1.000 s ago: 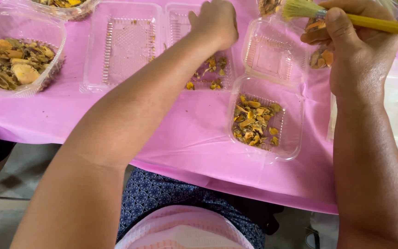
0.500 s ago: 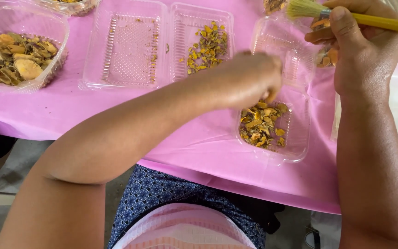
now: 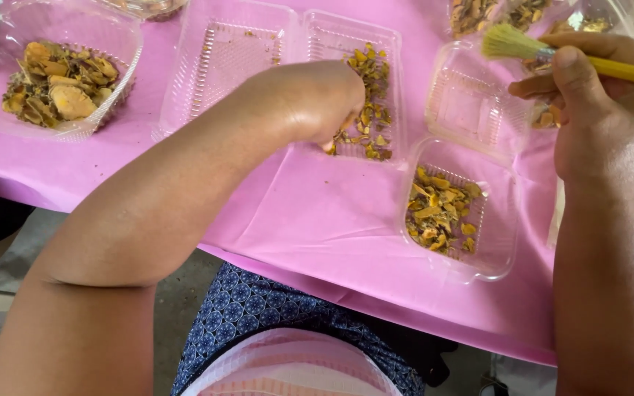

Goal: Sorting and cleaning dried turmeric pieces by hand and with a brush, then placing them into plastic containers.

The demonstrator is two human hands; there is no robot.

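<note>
The left hand is bent at the wrist over the near edge of a hinged clear plastic tray. Its fingers are curled under and hidden, so I cannot tell whether they pinch anything; yellow-orange dried pieces lie just beyond and beside them in the tray's right half. The right hand has its fingers closed around the yellow handle of a brush, whose pale green bristles point left past the thumb. Below that hand, a small clear container holds more dried pieces (a second, empty one lies just left of the fingers). Everything rests on the pink-covered table.
</note>
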